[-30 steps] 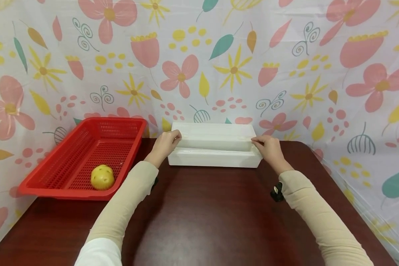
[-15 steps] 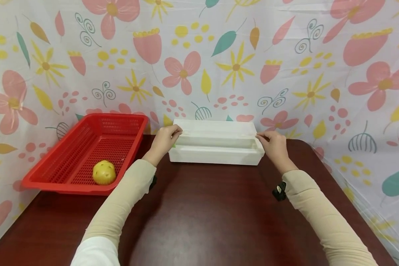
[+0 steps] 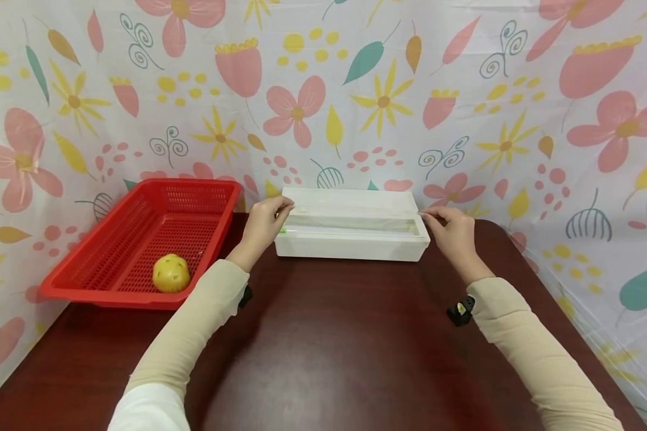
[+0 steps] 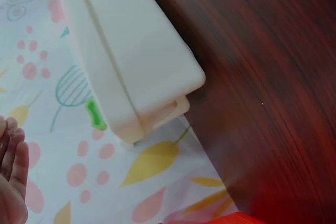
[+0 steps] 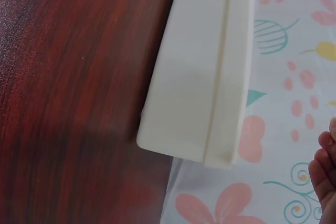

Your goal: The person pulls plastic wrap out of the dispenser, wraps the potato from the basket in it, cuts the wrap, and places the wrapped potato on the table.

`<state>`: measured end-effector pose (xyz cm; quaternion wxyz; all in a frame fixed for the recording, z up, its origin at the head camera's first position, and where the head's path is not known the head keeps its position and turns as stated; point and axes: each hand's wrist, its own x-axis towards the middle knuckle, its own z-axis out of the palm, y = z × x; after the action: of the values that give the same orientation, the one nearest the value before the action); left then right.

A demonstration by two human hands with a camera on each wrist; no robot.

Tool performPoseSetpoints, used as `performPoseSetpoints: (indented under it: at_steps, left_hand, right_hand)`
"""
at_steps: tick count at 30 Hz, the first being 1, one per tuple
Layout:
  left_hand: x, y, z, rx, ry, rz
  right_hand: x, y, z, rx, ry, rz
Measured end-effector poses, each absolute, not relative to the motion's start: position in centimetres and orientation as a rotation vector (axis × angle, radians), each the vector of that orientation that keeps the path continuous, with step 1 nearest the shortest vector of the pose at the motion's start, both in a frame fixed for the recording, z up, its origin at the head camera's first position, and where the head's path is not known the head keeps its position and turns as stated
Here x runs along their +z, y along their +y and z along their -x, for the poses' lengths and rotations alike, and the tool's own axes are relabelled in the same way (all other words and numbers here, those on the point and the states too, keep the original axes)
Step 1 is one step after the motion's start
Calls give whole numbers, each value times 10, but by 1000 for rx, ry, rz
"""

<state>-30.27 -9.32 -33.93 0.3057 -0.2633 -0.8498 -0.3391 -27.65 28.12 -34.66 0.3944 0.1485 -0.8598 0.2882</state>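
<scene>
A long white cling film dispenser box [image 3: 350, 247] lies on the table, its lid [image 3: 350, 197] raised at the back. A sheet of clear cling film [image 3: 350, 215] spans the opening; its thin edge shows faintly. My left hand [image 3: 260, 230] pinches the film at the box's left end. At the right end, my right hand [image 3: 454, 236] pinches the other corner between thumb and fingers. A green tab [image 4: 95, 115] sticks out at the box's left end. Each wrist view shows the box's outside and only part of the fingers.
A red perforated basket [image 3: 59, 290] stands on the left with a yellow potato-like item [image 3: 171, 273] in it, close to my left forearm. A flower-printed sheet [image 3: 323, 90] hangs right behind the box. The dark wooden table [image 3: 345, 335] stretches toward me.
Both hands have risen slightly relative to the box, and the right hand has shifted a little to the right. The whole view has also shifted slightly, while box and basket stay in place.
</scene>
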Motion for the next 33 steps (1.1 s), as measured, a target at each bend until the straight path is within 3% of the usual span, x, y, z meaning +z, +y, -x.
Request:
performPoseSetpoints:
  at_steps: [33]
  left_hand:
    - [-335,-101,273,-850,-2001,832]
  right_hand:
    - [-334,280,240,750,-1945,-495]
